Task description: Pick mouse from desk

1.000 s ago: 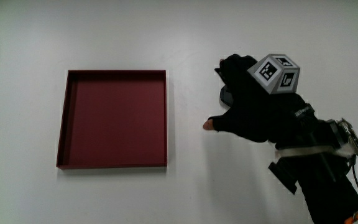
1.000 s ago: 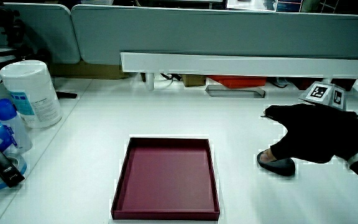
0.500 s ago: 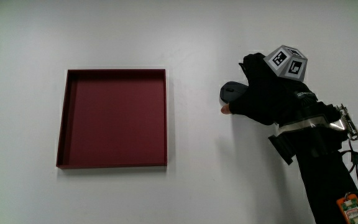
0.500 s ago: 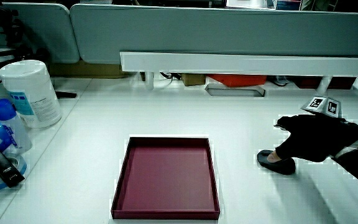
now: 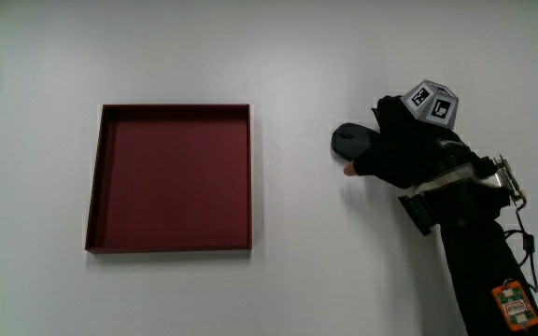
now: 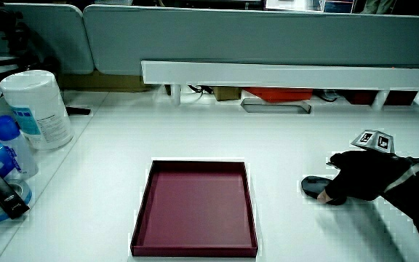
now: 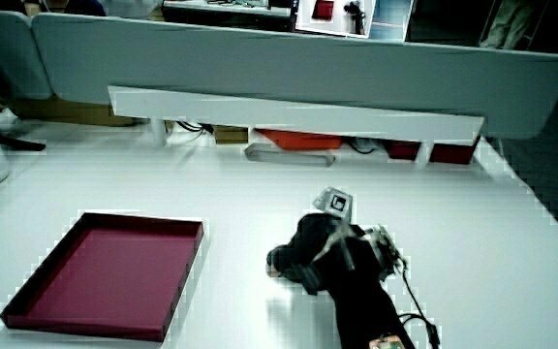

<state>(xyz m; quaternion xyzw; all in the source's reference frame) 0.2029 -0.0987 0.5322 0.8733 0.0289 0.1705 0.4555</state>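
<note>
Mouse [image 5: 348, 140] position is what the lift is hinging on: it is lying flat on the white table [image 5: 344, 280], well apart from the red tray [image 5: 171, 177], and the hand [image 5: 402, 149] is lying over the part of it away from the tray. In the main view the dark oval is poking out from under the glove toward the tray, its long axis seeming to be running in line with the forearm [image 5: 474, 252]. Fingers are draping down over the mouse body, with a bare fingertip [image 5: 349, 170] showing beside its nearer edge; whether they are already squeezing it, I cannot tell. In both side views the mouse [image 6: 313, 187] [image 7: 281, 262] is looking as if it is sitting on the table surface.
</note>
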